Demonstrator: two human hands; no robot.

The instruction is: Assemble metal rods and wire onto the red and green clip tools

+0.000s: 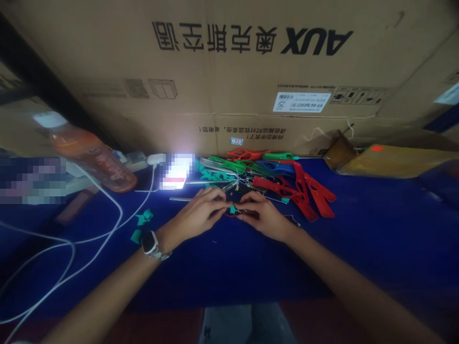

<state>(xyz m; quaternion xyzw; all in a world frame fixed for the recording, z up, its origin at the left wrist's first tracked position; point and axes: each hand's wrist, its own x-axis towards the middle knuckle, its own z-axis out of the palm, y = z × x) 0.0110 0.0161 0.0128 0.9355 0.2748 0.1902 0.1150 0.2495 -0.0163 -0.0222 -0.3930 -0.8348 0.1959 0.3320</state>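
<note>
My left hand (201, 215) and my right hand (261, 215) meet in the middle of the blue table cover (358, 248). Their fingertips pinch together on a small dark part with a teal tip (234, 209); what it is stays too small to tell. My left wrist carries a watch (149, 242). Just behind my hands lies a heap of red plastic handle pieces (304, 193), green ones (225, 165) and a blue one (276, 167), mixed with thin metal rods (186, 198).
A big cardboard box (229, 71) walls off the back. An orange drink bottle (89, 155) lies at the left near white cables (89, 239) and a glowing screen (176, 173). Teal scraps (143, 220) sit left of my wrist. A flat cardboard packet (394, 160) rests at right.
</note>
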